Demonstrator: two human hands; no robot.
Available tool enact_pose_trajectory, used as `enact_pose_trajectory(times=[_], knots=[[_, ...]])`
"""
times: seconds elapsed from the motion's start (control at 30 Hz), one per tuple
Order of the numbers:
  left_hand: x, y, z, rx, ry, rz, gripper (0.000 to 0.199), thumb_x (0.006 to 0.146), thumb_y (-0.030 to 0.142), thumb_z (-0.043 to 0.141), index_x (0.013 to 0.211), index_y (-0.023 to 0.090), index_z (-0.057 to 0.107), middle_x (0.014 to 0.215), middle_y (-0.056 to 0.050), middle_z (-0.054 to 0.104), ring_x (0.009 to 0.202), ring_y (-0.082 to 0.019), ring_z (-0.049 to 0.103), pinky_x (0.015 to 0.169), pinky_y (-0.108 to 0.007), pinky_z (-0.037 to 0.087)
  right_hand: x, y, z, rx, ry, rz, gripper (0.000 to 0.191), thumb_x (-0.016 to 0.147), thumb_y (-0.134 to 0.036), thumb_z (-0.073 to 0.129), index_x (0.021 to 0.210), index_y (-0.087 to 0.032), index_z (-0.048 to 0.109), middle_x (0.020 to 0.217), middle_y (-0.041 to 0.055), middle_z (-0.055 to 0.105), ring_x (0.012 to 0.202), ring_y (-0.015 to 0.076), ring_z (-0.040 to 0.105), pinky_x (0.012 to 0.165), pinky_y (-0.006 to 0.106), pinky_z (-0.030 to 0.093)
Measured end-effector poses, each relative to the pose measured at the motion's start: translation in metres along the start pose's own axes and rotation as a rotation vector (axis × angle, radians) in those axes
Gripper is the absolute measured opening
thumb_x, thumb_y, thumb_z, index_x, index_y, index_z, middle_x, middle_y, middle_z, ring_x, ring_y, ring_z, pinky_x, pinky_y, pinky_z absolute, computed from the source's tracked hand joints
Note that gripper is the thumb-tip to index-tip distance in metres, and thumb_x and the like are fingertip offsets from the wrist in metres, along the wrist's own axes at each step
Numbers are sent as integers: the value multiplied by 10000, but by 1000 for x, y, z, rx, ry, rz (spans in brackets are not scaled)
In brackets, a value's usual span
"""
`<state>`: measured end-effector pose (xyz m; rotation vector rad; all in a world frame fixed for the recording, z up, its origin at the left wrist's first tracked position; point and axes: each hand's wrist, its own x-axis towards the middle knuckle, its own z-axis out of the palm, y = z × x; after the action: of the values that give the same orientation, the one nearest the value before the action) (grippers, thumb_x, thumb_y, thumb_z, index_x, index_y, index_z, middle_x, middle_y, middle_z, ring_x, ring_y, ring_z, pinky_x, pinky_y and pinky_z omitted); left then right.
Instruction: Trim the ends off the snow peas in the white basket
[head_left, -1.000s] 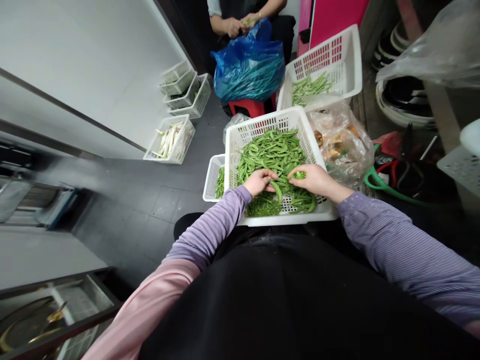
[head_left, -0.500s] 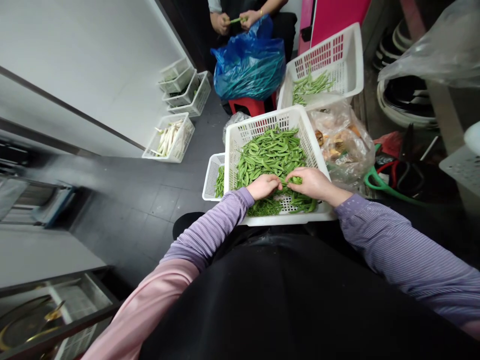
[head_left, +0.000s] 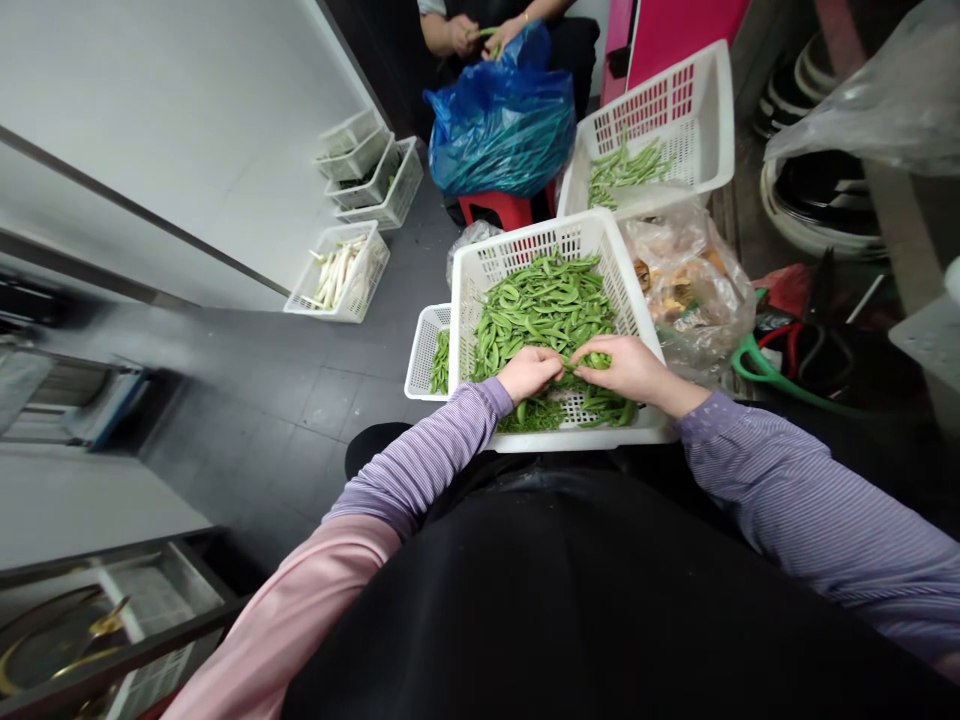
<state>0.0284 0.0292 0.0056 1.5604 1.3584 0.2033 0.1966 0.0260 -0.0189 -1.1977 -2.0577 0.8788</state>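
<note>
A white perforated plastic basket (head_left: 637,290) sits at my lap with a heap of green pea pods (head_left: 544,300) in it. Over its near half, my left hand (head_left: 531,373) pinches the end of a pod. My right hand (head_left: 619,365) faces it, thumb and fingers closed on the same pod, with more pods bunched in its palm. Below the hands lie a pile of thin green trimmings (head_left: 532,415) and, to its right, a few loose pods (head_left: 607,407).
A smaller white basket (head_left: 418,355) stands at the left. A clear bag of scraps (head_left: 686,275) and green-handled scissors (head_left: 750,365) lie right. Ahead, a co-worker's hands (head_left: 484,38) hold a green bean above a blue bag (head_left: 499,130); a basket of beans (head_left: 712,120) stands beside it.
My two hands stay close together over the basket, with only slight finger movement. The co-worker's hands have shifted a little. The view has moved slightly.
</note>
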Motion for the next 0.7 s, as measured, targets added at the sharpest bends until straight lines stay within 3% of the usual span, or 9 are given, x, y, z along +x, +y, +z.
enact_pose_trajectory(times=[0.07,0.2,0.27,0.37,0.43,0.5,0.6,0.7], knots=[[5,-15,6,70,-1,-37,204,737,194,399,598,135,537,408,70,343,388,-55,321,436,-188,289,0,-3,-4,88,36,85,188,657,-314,591,770,-189,675,772,16,655,718,182,581,710,298,427],[9,-50,13,423,-88,-106,102,654,145,534,569,124,587,443,51,412,479,-68,385,528,-192,354,0,-2,-14,239,184,297,299,603,-398,646,797,-172,674,637,-8,612,572,151,530,601,289,410],[6,-57,11,475,-107,-125,79,651,145,559,676,121,631,477,51,440,506,-73,402,559,-192,369,0,1,-15,339,249,345,329,571,-402,673,797,-164,669,653,-6,613,584,147,530,612,289,409],[0,-44,4,347,-68,-7,418,662,243,616,1060,125,571,564,59,479,521,-70,407,560,-189,372,1,1,-10,466,253,395,352,510,-396,713,762,-157,657,681,-2,618,620,148,543,643,297,418],[-3,-25,-3,229,-49,124,488,715,312,580,1158,118,506,582,57,480,518,-67,397,557,-190,369,2,-1,-6,557,233,437,374,476,-398,729,745,-154,643,679,-2,615,618,144,544,641,297,425],[-6,-7,-9,206,-73,212,342,795,323,472,1030,104,587,565,45,473,508,-64,386,561,-191,367,2,-3,-2,652,219,492,413,443,-398,743,756,-154,631,656,-5,607,590,138,541,616,294,433],[-8,7,-17,354,-92,240,324,837,281,379,787,94,639,549,26,485,497,-65,391,552,-192,364,1,-4,-4,689,209,541,429,464,-395,730,801,-149,632,642,3,610,566,143,546,588,298,445],[-10,9,-21,661,-43,244,288,824,233,391,746,101,634,614,-12,563,549,-91,472,585,-211,388,-2,-2,-11,380,227,403,332,589,-365,653,848,-158,667,713,31,635,639,174,571,628,314,452]])
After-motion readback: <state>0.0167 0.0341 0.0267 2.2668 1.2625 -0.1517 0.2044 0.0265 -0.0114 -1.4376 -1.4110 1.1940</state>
